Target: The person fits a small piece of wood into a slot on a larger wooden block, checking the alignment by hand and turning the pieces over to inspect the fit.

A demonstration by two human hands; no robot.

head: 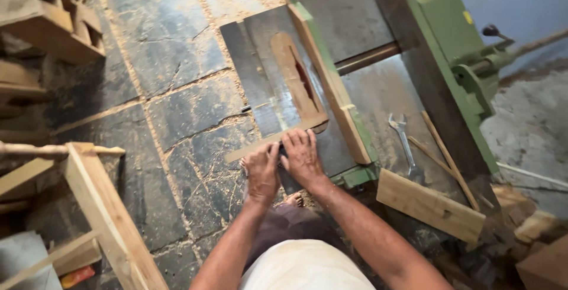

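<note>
At nine o'clock in my view I see a pale wooden frame (pixel 100 207) standing on the dark stone floor (pixel 171 106), which is strewn with sawdust. Up at eleven o'clock sits a wooden box (pixel 53 18) with open compartments.

Near the centre, my left hand (pixel 261 171) lies palm down with its fingers (pixel 264 151) narrow, bent and pressed on the near end of a thin wooden strip (pixel 278 137). My right hand (pixel 303 157) sits just beside it, touching it, fingers close together and flat on the same strip. The strip lies tilted across the near edge of the grey metal tabletop (pixel 260 65) of a green saw machine (pixel 449 35), its far end rising toward one o'clock. Whether either hand wraps under the strip, I cannot tell.

Just past the hands, at twelve o'clock, a wooden insert (pixel 293 71) with a slot lies in the tabletop, and a long wooden fence (pixel 331 89) runs beside it along the right.

Toward three o'clock a steel wrench (pixel 405 142) lies on a dusty surface, with thin sticks (pixel 447 157) beside it. Below them, at four o'clock, rests a short plank (pixel 429 204).
</note>
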